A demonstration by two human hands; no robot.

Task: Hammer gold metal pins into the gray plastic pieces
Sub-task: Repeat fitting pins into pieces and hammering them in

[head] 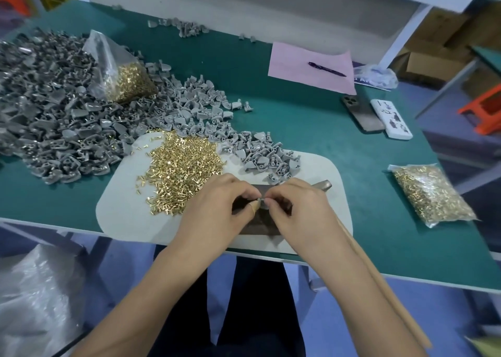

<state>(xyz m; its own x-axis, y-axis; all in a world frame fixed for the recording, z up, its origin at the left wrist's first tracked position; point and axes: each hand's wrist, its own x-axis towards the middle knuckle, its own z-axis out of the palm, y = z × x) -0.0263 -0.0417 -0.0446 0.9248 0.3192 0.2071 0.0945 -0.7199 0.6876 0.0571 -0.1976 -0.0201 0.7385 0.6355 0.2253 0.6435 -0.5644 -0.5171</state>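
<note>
Over the dark metal block (257, 221) on the white mat (122, 207), my left hand (217, 207) and right hand (301, 207) meet fingertip to fingertip, both pinching one small gray plastic piece (262, 203); whether a pin is in it, and which way it points, I cannot tell. Just left of the block lies the loose heap of gold pins (181, 172), pointing every way, with gray plastic pieces (81, 118) heaped beyond it, while the hammer (322, 186) lies just right, mostly hidden under my right hand, its wooden handle running back along my forearm.
</note>
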